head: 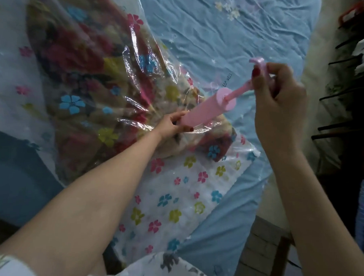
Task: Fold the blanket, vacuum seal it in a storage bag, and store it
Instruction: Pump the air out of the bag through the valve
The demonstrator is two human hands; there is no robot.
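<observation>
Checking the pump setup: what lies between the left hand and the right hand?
In the head view, the pink pump spans that stretch: the left hand holds its barrel base, the right hand grips the pulled-out handle.

Blue-sheeted bed carries flowered storage bag

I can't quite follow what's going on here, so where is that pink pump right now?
In the head view the pink pump sits right of centre, its base on the storage bag, with the left hand holding its barrel and the right hand gripping its handle.
</observation>
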